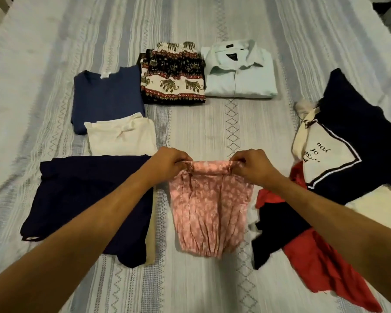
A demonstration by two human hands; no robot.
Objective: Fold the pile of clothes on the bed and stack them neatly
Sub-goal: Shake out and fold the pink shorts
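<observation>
pink top (pixel 209 213): thin crinkly floral cotton, gathered hem, flat mid-bed (pixel 212 132)
left hand (pixel 167 164): fingers curled, pinching its far-left corner
right hand (pixel 255 166): same pinch, far-right corner
left of it: folded navy piece (pixel 81 199), smooth
right of it: loose red cloth (pixel 321 263), rumpled

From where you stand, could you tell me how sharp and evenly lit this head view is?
Head view: light is soft and even, no glare; the pink garment and both hands, left and right, look slightly soft; wide-angle distortion bows the bed edges and stretches the forearms; the bed's left edge is smeared.
</observation>
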